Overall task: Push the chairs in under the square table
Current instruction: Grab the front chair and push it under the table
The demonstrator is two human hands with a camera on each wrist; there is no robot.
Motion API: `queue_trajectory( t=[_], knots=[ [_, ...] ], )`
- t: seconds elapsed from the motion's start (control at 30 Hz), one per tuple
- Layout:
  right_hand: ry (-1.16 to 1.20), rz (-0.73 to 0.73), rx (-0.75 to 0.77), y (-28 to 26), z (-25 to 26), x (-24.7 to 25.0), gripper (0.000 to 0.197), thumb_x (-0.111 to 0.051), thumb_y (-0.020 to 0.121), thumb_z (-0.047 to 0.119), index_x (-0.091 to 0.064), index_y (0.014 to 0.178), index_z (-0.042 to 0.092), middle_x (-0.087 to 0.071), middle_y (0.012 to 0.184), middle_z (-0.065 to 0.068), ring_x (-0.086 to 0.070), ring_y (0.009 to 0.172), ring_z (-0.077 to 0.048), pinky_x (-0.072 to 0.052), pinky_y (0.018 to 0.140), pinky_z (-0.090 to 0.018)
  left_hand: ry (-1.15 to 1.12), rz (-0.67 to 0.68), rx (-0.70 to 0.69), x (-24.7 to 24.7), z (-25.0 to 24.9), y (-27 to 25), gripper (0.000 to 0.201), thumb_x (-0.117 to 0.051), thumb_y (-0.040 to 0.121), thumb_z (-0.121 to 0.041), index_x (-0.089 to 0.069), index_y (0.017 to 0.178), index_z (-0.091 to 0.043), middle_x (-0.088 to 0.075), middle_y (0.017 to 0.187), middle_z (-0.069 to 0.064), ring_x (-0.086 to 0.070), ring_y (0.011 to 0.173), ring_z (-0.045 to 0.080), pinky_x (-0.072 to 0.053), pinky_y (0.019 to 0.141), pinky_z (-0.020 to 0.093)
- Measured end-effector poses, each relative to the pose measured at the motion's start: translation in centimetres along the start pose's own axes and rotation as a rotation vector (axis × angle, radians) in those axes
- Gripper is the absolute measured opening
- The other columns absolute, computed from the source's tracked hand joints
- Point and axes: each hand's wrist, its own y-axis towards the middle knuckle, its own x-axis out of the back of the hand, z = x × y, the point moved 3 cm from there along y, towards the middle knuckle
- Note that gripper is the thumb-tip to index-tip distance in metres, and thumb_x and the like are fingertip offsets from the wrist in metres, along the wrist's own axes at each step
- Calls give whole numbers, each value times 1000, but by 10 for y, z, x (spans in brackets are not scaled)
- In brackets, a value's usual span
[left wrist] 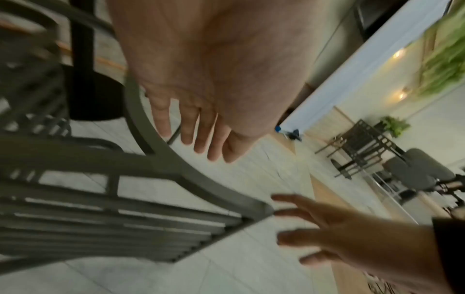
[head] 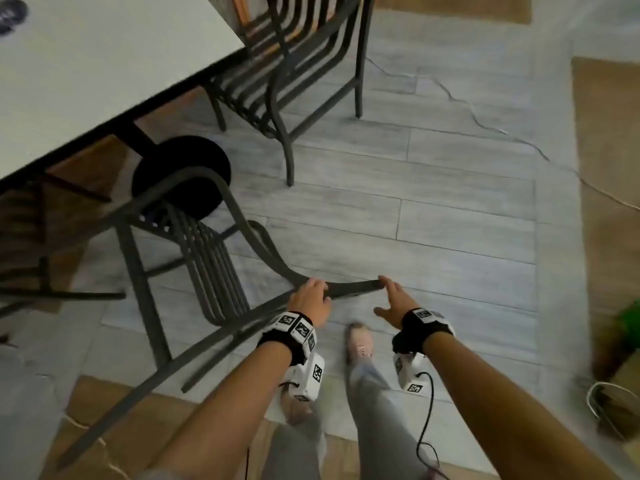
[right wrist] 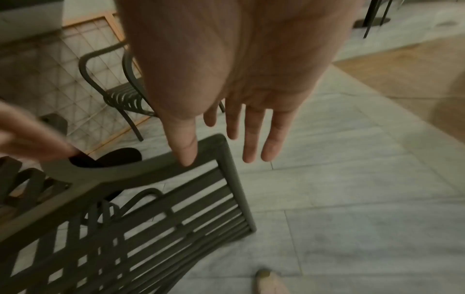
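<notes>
The near chair stands at the near edge of the square table's tabletop, its seat already partly under that edge and its top rail running left to right just in front of the person. The left hand lies on the rail near its middle; in the left wrist view its fingers look straight and spread rather than wrapped round the bar. The right hand sits at the rail's right corner, fingers open and extended, the thumb touching the bar. Both hands are about equally near the rail, one on each half of it. The table lies far and left of the hands, so the push probably has to go straight away from the person, across the rail's long axis. Two chairs are close to this table: the near one, and a second chair at the table's right side, its seat only partly beneath the tabletop.
</notes>
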Motion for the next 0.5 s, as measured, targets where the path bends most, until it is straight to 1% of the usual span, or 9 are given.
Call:
queue_trajectory(
  t=[0.07,0.13,0.17,0.2,0.23,0.3,0.33,0.43,0.5],
  knots=[
    [106,-8,23,12,-3,-8,81,-65,85,13,-13,147,14,-20,154,-13,-47,124,-35,-40,103,-41,108,32,-19,-27,-27,22,44,-47,95,-28,-45,137,-14,-45,145,6,-42,136,26,-31,114,46],
    [146,-38,60,21,-6,-20,80,-63,86,10,-13,147,12,-20,155,-12,-46,125,-35,-40,105,-42,170,68,-44,-50,-51,41,48,-41,98,-35,-38,142,-16,-40,151,4,-32,143,23,-18,120,49],
    [172,-44,59,29,-12,-24,77,-61,86,8,-15,147,12,-24,153,-13,-47,125,-35,-40,105,-42,201,93,-38,-58,-58,50,49,-38,99,-39,-38,142,-16,-41,151,4,-33,143,23,-16,120,49],
    [196,-48,43,36,-18,-24,72,-60,87,7,-19,146,11,-29,151,-14,-48,124,-35,-40,105,-42,222,113,-27,-65,-63,60,51,-36,99,-43,-41,141,-15,-44,149,5,-37,140,25,-19,119,48],
    [217,-54,42,43,-23,-23,65,-59,87,6,-25,143,9,-35,147,-16,-49,122,-35,-41,104,-42,232,131,-13,-70,-67,71,52,-35,98,-46,-45,137,-13,-49,145,8,-42,136,28,-24,116,47],
    [230,-57,57,53,-26,-19,51,-57,87,4,-38,134,8,-48,137,-18,-53,118,-34,-42,100,-41,209,180,16,-72,-74,90,54,-37,97,-51,-53,127,-9,-56,136,13,-48,127,33,-34,108,45],
    [225,-54,61,57,-26,-17,46,-57,87,3,-42,130,7,-52,133,-18,-54,116,-33,-42,98,-39,188,205,34,-71,-77,95,54,-39,96,-52,-56,123,-9,-58,132,14,-50,125,33,-35,105,45],
    [263,-46,86,61,-27,-11,39,-62,86,8,-49,123,9,-60,125,-14,-56,113,-29,-42,93,-34,102,190,71,-64,-78,93,48,-44,95,-50,-59,114,-9,-62,125,14,-52,122,32,-32,102,45],
    [279,-52,131,56,-21,-6,40,-67,85,17,-52,122,12,-62,121,-11,-57,109,-25,-42,89,-30,50,109,56,-47,-80,82,43,-45,95,-48,-61,109,-11,-65,119,12,-55,118,30,-31,101,44]
  ],
)
